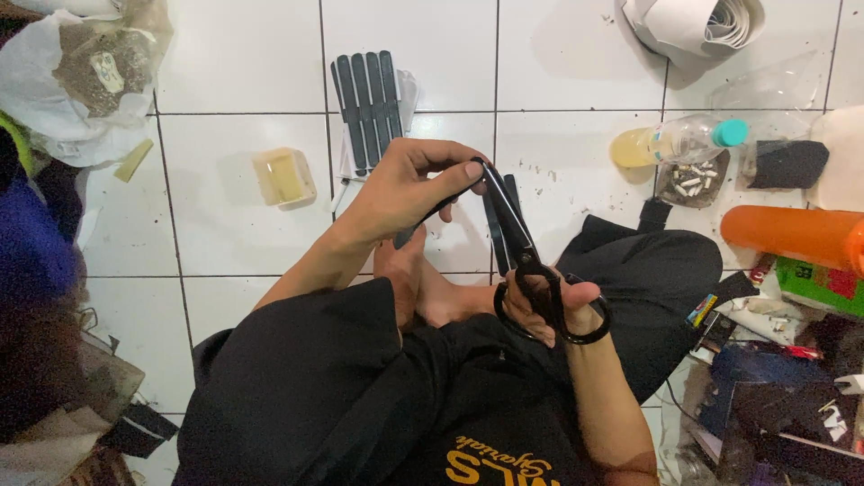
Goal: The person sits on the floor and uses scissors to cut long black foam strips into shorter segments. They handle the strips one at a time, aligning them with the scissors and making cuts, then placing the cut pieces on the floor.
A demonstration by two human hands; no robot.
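Observation:
My right hand (551,306) grips the black handles of a pair of black scissors (515,229), blades pointing up and away. My left hand (409,184) pinches a thin black strip (423,219) at the scissor tips, the strip running down toward my bare foot (423,288). I sit on the white tiled floor (234,225) in black clothes. A row of several similar black strips (367,108) lies on white backing just beyond my left hand.
A small yellowish plastic box (283,175) lies left of the strips. A clear bottle with a teal cap (675,141), an ashtray of cigarette butts (691,180), an orange cylinder (792,234) and a paper roll (697,22) are at the right. Bags and clutter line both sides.

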